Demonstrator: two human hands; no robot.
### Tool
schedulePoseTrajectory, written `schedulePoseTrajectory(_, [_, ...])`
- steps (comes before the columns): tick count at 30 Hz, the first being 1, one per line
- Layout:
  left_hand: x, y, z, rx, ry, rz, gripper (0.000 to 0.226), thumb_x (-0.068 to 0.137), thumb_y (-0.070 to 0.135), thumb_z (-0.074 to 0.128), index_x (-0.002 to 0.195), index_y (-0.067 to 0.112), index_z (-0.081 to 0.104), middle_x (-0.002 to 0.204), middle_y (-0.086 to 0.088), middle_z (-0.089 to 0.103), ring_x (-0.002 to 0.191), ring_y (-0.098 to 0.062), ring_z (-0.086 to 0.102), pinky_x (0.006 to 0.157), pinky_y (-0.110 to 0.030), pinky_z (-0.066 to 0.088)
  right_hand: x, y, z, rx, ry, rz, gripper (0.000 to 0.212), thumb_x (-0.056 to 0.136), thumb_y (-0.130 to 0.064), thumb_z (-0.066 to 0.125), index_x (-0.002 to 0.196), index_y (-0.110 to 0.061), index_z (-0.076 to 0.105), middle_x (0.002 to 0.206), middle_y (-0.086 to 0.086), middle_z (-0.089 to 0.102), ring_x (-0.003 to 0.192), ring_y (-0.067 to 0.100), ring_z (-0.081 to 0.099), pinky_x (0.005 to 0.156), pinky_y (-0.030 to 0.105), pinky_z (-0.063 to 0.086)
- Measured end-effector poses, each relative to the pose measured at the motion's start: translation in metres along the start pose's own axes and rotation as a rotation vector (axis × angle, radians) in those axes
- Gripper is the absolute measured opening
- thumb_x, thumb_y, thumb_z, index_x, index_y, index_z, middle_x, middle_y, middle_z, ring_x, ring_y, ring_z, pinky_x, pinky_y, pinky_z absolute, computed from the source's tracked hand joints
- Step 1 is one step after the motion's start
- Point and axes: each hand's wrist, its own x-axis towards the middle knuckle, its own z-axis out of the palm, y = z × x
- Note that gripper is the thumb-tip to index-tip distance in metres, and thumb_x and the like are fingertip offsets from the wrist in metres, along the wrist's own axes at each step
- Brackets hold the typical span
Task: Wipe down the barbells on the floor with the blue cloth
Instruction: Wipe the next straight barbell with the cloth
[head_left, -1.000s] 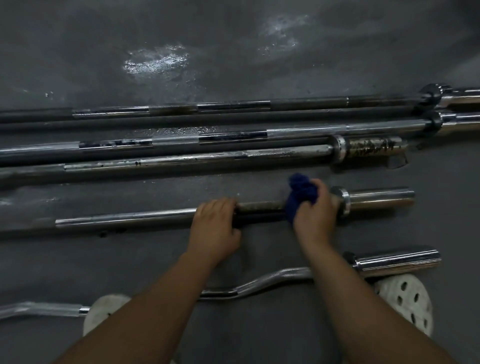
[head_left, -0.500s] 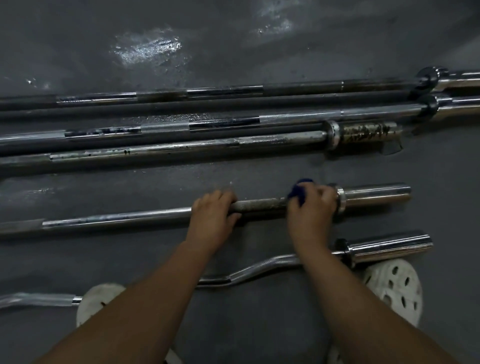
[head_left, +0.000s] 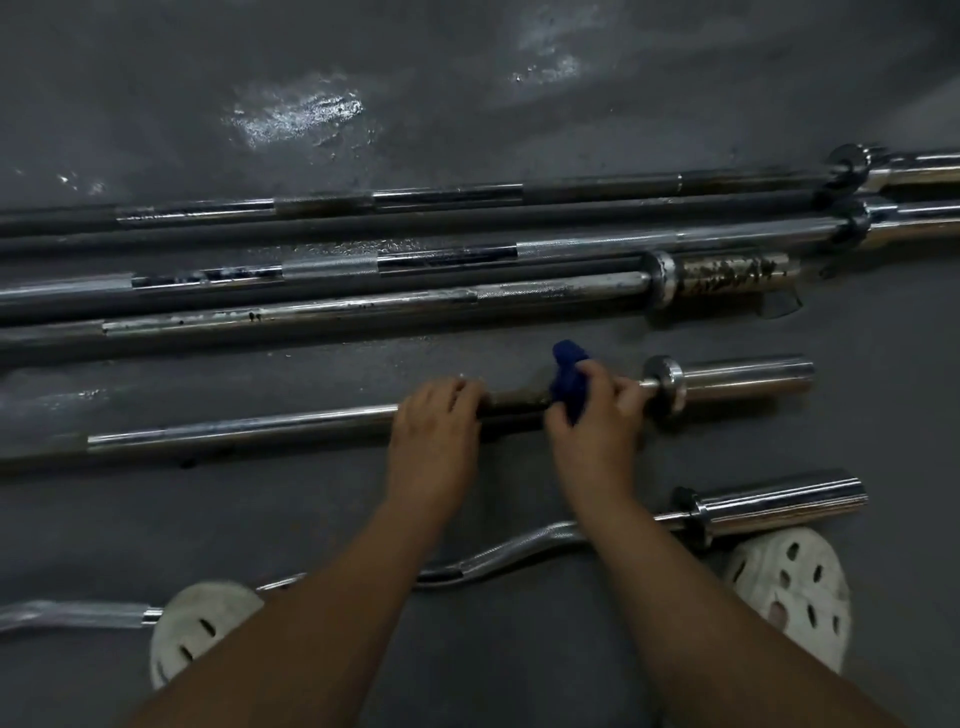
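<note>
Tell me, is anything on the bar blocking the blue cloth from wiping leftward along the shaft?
Yes: the left hand grips the same barbell just left of the blue cloth held by the right hand. Beyond it the shaft looks bare.

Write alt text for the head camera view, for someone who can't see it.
A person's right hand holds a blue cloth against a short barbell on a dark floor, while the left hand grips its shaft. Three longer barbells lie beyond, a curl bar nearer.
</note>
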Motion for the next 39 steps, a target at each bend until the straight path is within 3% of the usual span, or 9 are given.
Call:
schedulePoseTrajectory(3, [-0.003, 0.007, 0.008, 0.077, -0.106, 0.093, 0.073, 0.079, 0.027, 0.063, 0.147, 0.015, 0.039, 0.145, -0.006, 0.045, 0.135, -0.027, 0.040, 0.116, -0.049, 0.027, 0.005, -0.017, 0.010, -0.146, -0.182, -0.274, 0.025, 0.076, -0.012, 0.068, 0.098, -0.022, 0.067, 0.121, 0.009, 0.044, 0.109, 0.030, 0.042, 0.089, 0.034, 0.042])
schedulePoseTrajectory(7, [0.010, -0.010, 0.003, 0.137, -0.265, 0.142, 0.091, 0.080, 0.035, 0.058, 0.158, 0.022, 0.012, 0.159, -0.001, 0.025, 0.146, -0.022, 0.021, 0.120, -0.044, 0.012, 0.044, 0.012, -0.014, -0.009, -0.020, -0.067, 0.034, 0.074, -0.004, 0.067, 0.104, -0.021, 0.068, 0.116, 0.013, 0.047, 0.106, 0.033, 0.051, 0.097, 0.038, 0.044])
schedulePoseTrajectory(12, [0.046, -0.008, -0.007, 0.136, -0.256, 0.065, 0.090, 0.078, 0.045, 0.057, 0.156, 0.020, 0.018, 0.154, -0.003, 0.031, 0.142, -0.026, 0.027, 0.118, -0.045, 0.015, 0.029, 0.014, -0.007, -0.049, -0.028, 0.109, 0.047, 0.079, -0.010, 0.068, 0.124, -0.019, 0.054, 0.129, 0.017, 0.040, 0.106, 0.037, 0.054, 0.095, 0.040, 0.048])
schedulePoseTrajectory(16, [0.026, -0.003, 0.004, 0.180, -0.120, 0.096, 0.099, 0.069, 0.040, 0.064, 0.154, 0.009, 0.026, 0.156, -0.013, 0.032, 0.144, -0.032, 0.029, 0.120, -0.050, 0.018, 0.014, -0.003, 0.011, 0.025, -0.339, -0.165, 0.045, 0.076, -0.002, 0.064, 0.116, -0.022, 0.059, 0.115, 0.009, 0.047, 0.098, 0.026, 0.056, 0.088, 0.027, 0.043])
schedulePoseTrajectory(20, [0.034, -0.001, 0.004, 0.183, -0.153, 0.076, 0.108, 0.071, 0.048, 0.066, 0.157, 0.012, 0.012, 0.163, -0.010, 0.016, 0.151, -0.028, 0.012, 0.122, -0.049, 0.006, 0.041, 0.004, 0.002, 0.316, 0.113, 0.332, 0.042, 0.084, -0.001, 0.060, 0.123, -0.015, 0.052, 0.127, 0.015, 0.046, 0.109, 0.030, 0.054, 0.095, 0.029, 0.041])
schedulePoseTrajectory(26, [0.049, 0.000, -0.007, 0.129, -0.200, 0.035, 0.101, 0.076, 0.050, 0.060, 0.157, 0.015, 0.010, 0.163, -0.006, 0.015, 0.150, -0.024, 0.011, 0.123, -0.044, 0.001, 0.030, -0.025, 0.026, 0.323, -0.255, 0.105, 0.047, 0.072, 0.001, 0.059, 0.109, -0.028, 0.059, 0.115, 0.005, 0.059, 0.102, 0.019, 0.058, 0.096, 0.026, 0.045])
schedulePoseTrajectory(31, [0.045, -0.002, -0.007, 0.091, -0.173, 0.037, 0.104, 0.073, 0.051, 0.065, 0.157, 0.016, 0.015, 0.160, -0.004, 0.023, 0.148, -0.023, 0.018, 0.123, -0.043, 0.003, 0.058, 0.004, -0.001, 0.717, 0.255, 0.663, 0.044, 0.085, 0.004, 0.056, 0.121, -0.020, 0.049, 0.117, 0.007, 0.063, 0.093, 0.015, 0.063, 0.084, 0.032, 0.055])
schedulePoseTrajectory(34, [0.039, 0.002, -0.006, 0.096, -0.194, 0.020, 0.105, 0.074, 0.052, 0.064, 0.157, 0.016, 0.013, 0.161, -0.005, 0.020, 0.149, -0.025, 0.015, 0.123, -0.045, 0.002, 0.053, -0.012, 0.007, 0.784, 0.230, 0.735, 0.050, 0.088, 0.001, 0.058, 0.132, -0.016, 0.043, 0.114, 0.004, 0.060, 0.081, 0.002, 0.058, 0.066, 0.015, 0.048])
schedulePoseTrajectory(39, [0.033, 0.004, -0.012, 0.077, -0.224, 0.030, 0.104, 0.078, 0.052, 0.062, 0.158, 0.019, 0.005, 0.163, -0.003, 0.013, 0.150, -0.022, 0.007, 0.123, -0.041, -0.004, 0.056, -0.010, 0.012, 1.021, 0.053, 1.032, 0.046, 0.088, 0.002, 0.057, 0.133, -0.009, 0.049, 0.122, 0.016, 0.064, 0.102, 0.030, 0.065, 0.079, 0.038, 0.054])
